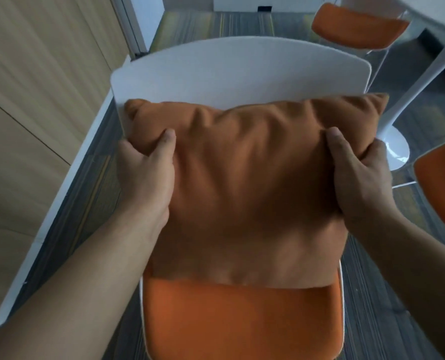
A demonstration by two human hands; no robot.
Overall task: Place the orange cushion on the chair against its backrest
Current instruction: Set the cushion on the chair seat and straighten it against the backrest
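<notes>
Both hands clamp the orange cushion [244, 183] by its side edges: the left hand [146, 175] has its thumb pressed into the front face near the upper left corner, with the fingers wrapped behind out of sight, and the right hand [359, 175] mirrors it on the other edge. The fabric bunches into soft folds between the two thumbs.

The cushion stands roughly upright over the orange seat [242, 320], its top edge in front of the white backrest [229, 71]. Whether it touches the backrest or rests on the seat, I cannot tell.

This looks like the placing step, close to done. Next it wants to be settled onto the seat, leaned back flat against the backrest and centred, then both hands let go.

It looks plump, soft and matte, a duller orange than the seat.
</notes>
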